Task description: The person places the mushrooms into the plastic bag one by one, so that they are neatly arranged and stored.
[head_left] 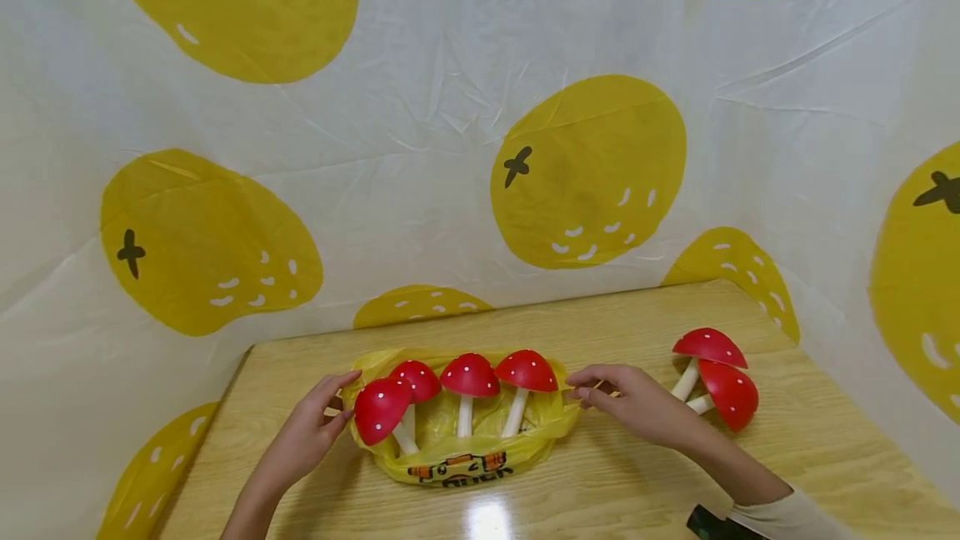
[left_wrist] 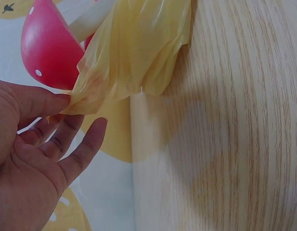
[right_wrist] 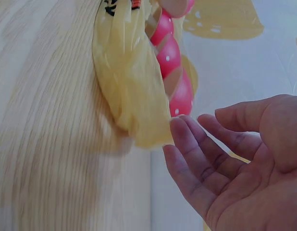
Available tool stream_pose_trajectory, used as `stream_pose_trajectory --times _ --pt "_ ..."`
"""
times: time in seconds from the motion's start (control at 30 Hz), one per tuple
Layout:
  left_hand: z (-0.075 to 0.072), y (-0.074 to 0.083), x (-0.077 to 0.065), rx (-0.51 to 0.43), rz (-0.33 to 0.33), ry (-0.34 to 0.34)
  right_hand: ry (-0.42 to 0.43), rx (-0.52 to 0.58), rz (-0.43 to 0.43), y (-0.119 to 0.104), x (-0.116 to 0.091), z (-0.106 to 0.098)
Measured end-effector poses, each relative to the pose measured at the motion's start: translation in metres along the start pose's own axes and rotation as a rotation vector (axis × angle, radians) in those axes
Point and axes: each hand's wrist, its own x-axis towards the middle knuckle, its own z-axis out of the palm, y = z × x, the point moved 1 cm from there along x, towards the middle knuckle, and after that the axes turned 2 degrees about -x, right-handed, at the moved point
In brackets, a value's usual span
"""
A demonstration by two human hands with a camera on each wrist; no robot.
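Note:
A yellow plastic bag (head_left: 534,450) with a printed cartoon duck lies spread open on the table, several red-capped toy mushrooms (head_left: 468,375) with white dots and pale stems inside it. My left hand (head_left: 306,430) is at the bag's left edge, beside the leftmost mushroom (head_left: 381,411). In the left wrist view, thumb and fingers pinch the thin bag rim (left_wrist: 91,96). On the opposite side, my right hand (head_left: 626,400) has its fingertips right at the bag's right edge. The right wrist view shows that thumb apart from the loosely bent fingers (right_wrist: 187,144), with no plastic between them.
Two more toy mushrooms (head_left: 731,397) lie against each other on the wooden table (head_left: 622,490), right of the right hand. A white sheet (head_left: 420,215) printed with yellow fruit hangs behind and beside the table. A dark object (head_left: 712,523) sits by the right sleeve.

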Motion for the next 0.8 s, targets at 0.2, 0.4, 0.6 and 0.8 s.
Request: stream_pose_trajectory --times 0.2,0.4,0.6,0.8 --pt "-0.001 -0.001 0.001 0.003 0.002 -0.004 0.036 -0.012 0.068 0.007 -0.015 -0.012" --pt "0.0 0.0 0.001 0.0 0.008 -0.01 0.045 -0.024 0.072 0.015 -0.032 -0.023" --pt "0.0 -0.001 0.001 0.001 0.007 -0.006 0.051 -0.064 0.109 0.019 -0.048 -0.028" --pt "0.0 -0.001 0.002 -0.003 -0.008 -0.011 0.069 -0.086 0.121 0.023 -0.063 -0.03"
